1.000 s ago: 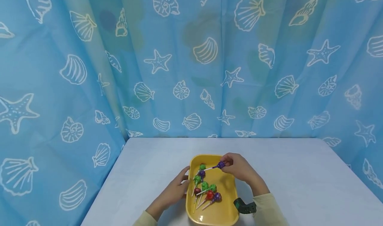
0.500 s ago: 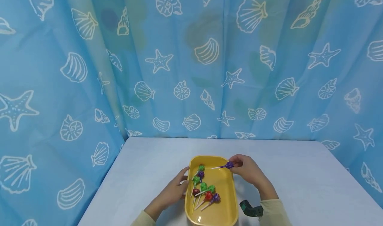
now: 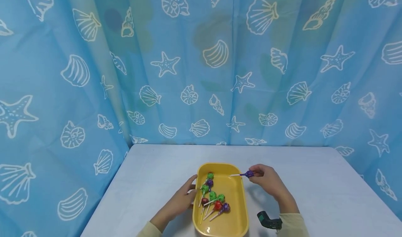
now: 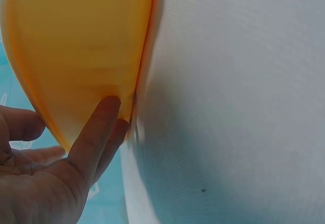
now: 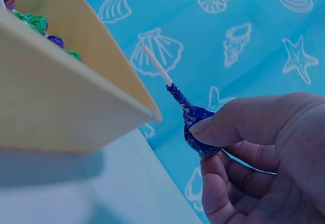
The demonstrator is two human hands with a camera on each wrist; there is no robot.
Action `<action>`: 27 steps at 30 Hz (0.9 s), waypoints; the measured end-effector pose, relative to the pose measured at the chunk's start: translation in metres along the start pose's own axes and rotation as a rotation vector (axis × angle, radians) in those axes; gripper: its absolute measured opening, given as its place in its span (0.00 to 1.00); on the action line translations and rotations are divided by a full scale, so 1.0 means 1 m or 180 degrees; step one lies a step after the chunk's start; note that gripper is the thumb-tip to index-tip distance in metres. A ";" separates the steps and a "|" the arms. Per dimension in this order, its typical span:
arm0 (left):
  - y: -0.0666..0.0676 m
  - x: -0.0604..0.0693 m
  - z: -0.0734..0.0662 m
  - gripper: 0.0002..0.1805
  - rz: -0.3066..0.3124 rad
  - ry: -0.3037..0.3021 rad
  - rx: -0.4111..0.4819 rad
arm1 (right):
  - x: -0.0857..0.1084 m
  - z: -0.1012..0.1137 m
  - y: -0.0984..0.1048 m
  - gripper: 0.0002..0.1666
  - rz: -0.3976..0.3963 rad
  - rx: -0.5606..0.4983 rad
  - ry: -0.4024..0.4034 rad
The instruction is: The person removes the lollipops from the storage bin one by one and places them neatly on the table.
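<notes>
My right hand (image 3: 271,183) pinches a purple-wrapped lollipop (image 3: 249,174) by its candy end, its white stick pointing left past the tray's far right rim. In the right wrist view, thumb and fingers grip the wrapped ball (image 5: 195,127) beside the tray's corner. A yellow tray (image 3: 235,218) holds several lollipops, mostly along its left side: green ones (image 3: 213,195), a red one (image 3: 218,205), a dark red one (image 3: 205,201) and purple ones (image 3: 225,207). Against the tray's left wall rests my left hand (image 3: 179,202); in the left wrist view its extended fingers (image 4: 96,132) touch the outer side.
A white cloth covers the table (image 3: 314,181). Blue curtains (image 3: 201,90) printed with shells and starfish stand behind it and at both sides. A dark strap-like device (image 3: 269,221) sits at the right wrist.
My right hand has carried the purple lollipop rightward from over the tray, so its candy end is now beyond the right rim. The left hand stays at the tray's left wall.
</notes>
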State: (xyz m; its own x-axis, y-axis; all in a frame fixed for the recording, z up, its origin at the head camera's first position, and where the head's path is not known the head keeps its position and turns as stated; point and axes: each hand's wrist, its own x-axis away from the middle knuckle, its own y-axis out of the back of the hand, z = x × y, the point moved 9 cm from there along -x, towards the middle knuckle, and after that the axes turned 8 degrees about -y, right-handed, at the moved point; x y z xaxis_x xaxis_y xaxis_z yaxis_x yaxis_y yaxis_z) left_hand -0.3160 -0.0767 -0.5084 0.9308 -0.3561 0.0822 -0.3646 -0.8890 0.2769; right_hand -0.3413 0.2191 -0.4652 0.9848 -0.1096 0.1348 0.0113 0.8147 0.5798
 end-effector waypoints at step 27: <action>0.000 0.002 -0.002 0.33 0.0060 -0.0078 0.0064 | -0.015 -0.071 0.013 0.23 -0.0028 -0.0037 -0.0520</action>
State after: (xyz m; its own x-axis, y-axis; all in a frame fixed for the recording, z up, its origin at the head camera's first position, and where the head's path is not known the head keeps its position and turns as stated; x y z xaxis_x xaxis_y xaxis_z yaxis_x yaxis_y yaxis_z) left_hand -0.3141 -0.0770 -0.5067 0.9230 -0.3795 0.0636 -0.3826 -0.8876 0.2564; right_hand -0.3432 0.2720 -0.5167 0.9433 -0.2072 0.2592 0.0228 0.8198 0.5722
